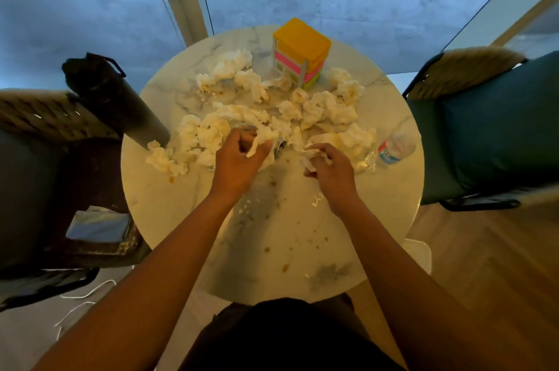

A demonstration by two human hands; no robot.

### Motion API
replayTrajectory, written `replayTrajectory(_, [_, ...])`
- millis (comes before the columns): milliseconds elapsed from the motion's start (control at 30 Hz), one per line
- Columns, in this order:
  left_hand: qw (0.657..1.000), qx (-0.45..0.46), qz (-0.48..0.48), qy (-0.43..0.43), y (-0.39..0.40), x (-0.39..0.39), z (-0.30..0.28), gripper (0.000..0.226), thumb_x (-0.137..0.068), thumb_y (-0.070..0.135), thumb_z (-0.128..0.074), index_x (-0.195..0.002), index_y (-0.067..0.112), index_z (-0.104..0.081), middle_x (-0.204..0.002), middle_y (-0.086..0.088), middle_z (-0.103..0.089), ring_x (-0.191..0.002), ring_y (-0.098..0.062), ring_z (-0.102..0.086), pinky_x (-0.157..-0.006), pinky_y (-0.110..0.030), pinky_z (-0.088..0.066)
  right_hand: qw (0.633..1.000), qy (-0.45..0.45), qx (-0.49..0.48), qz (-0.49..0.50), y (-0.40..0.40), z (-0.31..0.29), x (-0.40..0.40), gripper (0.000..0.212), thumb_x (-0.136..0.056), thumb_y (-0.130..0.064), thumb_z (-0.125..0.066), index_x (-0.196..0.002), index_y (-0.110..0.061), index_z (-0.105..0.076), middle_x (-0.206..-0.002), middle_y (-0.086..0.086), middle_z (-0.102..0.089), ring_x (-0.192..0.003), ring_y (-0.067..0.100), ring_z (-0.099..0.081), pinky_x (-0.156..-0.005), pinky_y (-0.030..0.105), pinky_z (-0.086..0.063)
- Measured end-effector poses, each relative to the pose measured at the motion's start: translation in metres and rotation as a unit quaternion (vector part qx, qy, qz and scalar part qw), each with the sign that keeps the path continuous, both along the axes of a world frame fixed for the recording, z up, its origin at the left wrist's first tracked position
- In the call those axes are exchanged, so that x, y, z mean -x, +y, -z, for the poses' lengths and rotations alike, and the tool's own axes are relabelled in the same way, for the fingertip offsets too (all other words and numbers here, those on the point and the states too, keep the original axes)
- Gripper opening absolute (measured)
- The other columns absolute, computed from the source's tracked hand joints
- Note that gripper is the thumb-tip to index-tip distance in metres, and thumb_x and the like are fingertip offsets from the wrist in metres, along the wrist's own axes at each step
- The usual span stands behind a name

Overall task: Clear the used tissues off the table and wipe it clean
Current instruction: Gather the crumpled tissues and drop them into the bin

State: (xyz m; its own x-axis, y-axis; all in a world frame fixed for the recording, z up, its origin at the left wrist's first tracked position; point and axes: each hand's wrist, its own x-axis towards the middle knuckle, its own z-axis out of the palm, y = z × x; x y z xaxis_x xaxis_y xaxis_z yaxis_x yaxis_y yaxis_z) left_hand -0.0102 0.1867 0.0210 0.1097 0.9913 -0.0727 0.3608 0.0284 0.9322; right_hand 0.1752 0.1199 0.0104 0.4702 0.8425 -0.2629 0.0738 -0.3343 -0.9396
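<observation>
Several crumpled, stained white tissues (242, 89) lie heaped across the far half of a round white marble table (169, 219). My left hand (239, 155) grips one crumpled tissue (263, 140) at the near edge of the heap. My right hand (329, 168) pinches another tissue (311, 155) just to the right. Brown spots and small paper crumbs (317, 199) dot the near half of the tabletop.
A colourful box with a yellow lid (302, 47) stands at the table's far side. A small plastic water bottle (393, 149) lies at the right edge. A grey bin with a black liner (121, 101) stands left. Chairs (490, 128) flank both sides.
</observation>
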Motion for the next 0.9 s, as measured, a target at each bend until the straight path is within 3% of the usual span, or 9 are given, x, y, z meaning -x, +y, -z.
replayTrajectory(67, [0.999,0.026,0.015,-0.025,-0.006,0.002,-0.002,0.026,-0.09,0.033,-0.075,-0.1,0.029,-0.051,-0.1,0.007,-0.063,-0.09,-0.008,-0.062,-0.076,-0.039,-0.057,0.999,0.044,0.003,0.026,-0.014,-0.007,0.012,0.024,-0.097,-0.011,-0.057,-0.086,-0.023,-0.075,-0.114,0.013,-0.066,-0.1,0.03,-0.069,-0.069,0.029,-0.059])
replayTrajectory(133, [0.996,0.031,0.045,-0.064,-0.013,0.002,-0.003,0.03,-0.095,0.019,-0.063,-0.117,0.032,-0.047,-0.106,0.016,-0.061,-0.091,0.0,-0.062,-0.076,-0.04,-0.057,0.994,0.089,0.012,0.058,-0.025,-0.015,0.022,0.024,-0.096,-0.011,-0.054,-0.085,-0.019,-0.074,-0.105,0.017,-0.071,-0.094,0.032,-0.071,-0.07,0.031,-0.057])
replayTrajectory(233, [0.989,0.085,0.092,-0.075,-0.024,-0.002,-0.004,0.031,-0.098,0.015,-0.04,-0.111,0.035,-0.059,-0.078,-0.002,-0.059,-0.064,-0.014,-0.054,-0.064,-0.039,-0.047,0.979,0.17,-0.004,0.114,-0.042,-0.03,0.033,0.02,-0.098,-0.014,-0.055,-0.085,-0.008,-0.068,-0.09,0.017,-0.07,-0.078,0.026,-0.069,-0.07,0.033,-0.056])
replayTrajectory(300, [0.981,0.13,0.109,-0.097,-0.035,-0.007,-0.004,0.027,-0.096,0.02,-0.036,-0.097,0.029,-0.061,-0.076,-0.005,-0.055,-0.068,-0.018,-0.051,-0.064,-0.039,-0.044,0.983,0.142,0.005,0.118,-0.054,-0.032,0.035,0.015,-0.095,-0.02,-0.068,-0.087,-0.008,-0.065,-0.086,0.012,-0.07,-0.075,0.02,-0.069,-0.07,0.032,-0.057])
replayTrajectory(400, [0.961,0.206,0.136,-0.128,-0.051,-0.018,-0.007,0.016,-0.086,0.029,-0.042,-0.099,0.025,-0.049,-0.085,-0.003,-0.049,-0.074,-0.02,-0.047,-0.065,-0.038,-0.041,0.989,0.067,0.051,0.12,-0.073,-0.028,0.034,0.021,-0.086,-0.011,-0.077,-0.083,-0.016,-0.057,-0.082,0.007,-0.066,-0.072,0.019,-0.067,-0.075,0.04,-0.057])
replayTrajectory(500, [0.94,0.265,0.172,-0.13,-0.068,-0.028,-0.006,0.04,-0.076,0.02,-0.049,-0.114,0.028,-0.041,-0.104,-0.004,-0.052,-0.09,-0.02,-0.052,-0.078,-0.039,-0.046,0.986,0.089,0.049,0.131,-0.094,-0.029,0.029,0.025,-0.088,0.003,-0.066,-0.091,-0.016,-0.051,-0.099,0.013,-0.058,-0.068,0.014,-0.07,-0.079,0.038,-0.059])
replayTrajectory(600, [0.942,0.25,0.205,-0.093,-0.083,-0.038,-0.001,0.044,-0.089,0.007,-0.051,-0.125,0.028,-0.038,-0.112,-0.002,-0.053,-0.097,-0.018,-0.053,-0.079,-0.029,-0.048,0.984,0.105,0.048,0.136,-0.112,-0.032,0.023,0.03,-0.09,0.01,-0.056,-0.104,-0.015,-0.046,-0.107,0.014,-0.058,-0.066,0.014,-0.072,-0.074,0.042,-0.056])
replayTrajectory(733, [0.952,0.186,0.236,-0.059,-0.1,-0.053,0.008,0.035,-0.099,0.011,-0.056,-0.132,0.021,-0.049,-0.13,0.008,-0.055,-0.101,-0.007,-0.058,-0.071,-0.016,-0.047,0.977,0.128,0.047,0.162,-0.132,-0.03,0.009,0.036,-0.093,0.011,-0.043,-0.107,-0.021,-0.037,-0.104,0.014,-0.058,-0.067,0.022,-0.066,-0.055,0.028,-0.052])
replayTrajectory(900, [0.955,0.141,0.255,-0.058,-0.129,-0.077,0.01,0.029,-0.09,0.028,-0.076,-0.117,0.028,-0.068,-0.108,0.008,-0.071,-0.087,-0.009,-0.07,-0.073,-0.022,-0.057,0.97,0.123,0.078,0.192,-0.165,-0.026,-0.023,0.015,-0.097,-0.005,-0.042,-0.102,-0.018,-0.042,-0.084,0.007,-0.052,-0.065,0.015,-0.051,-0.055,0.025,-0.042])
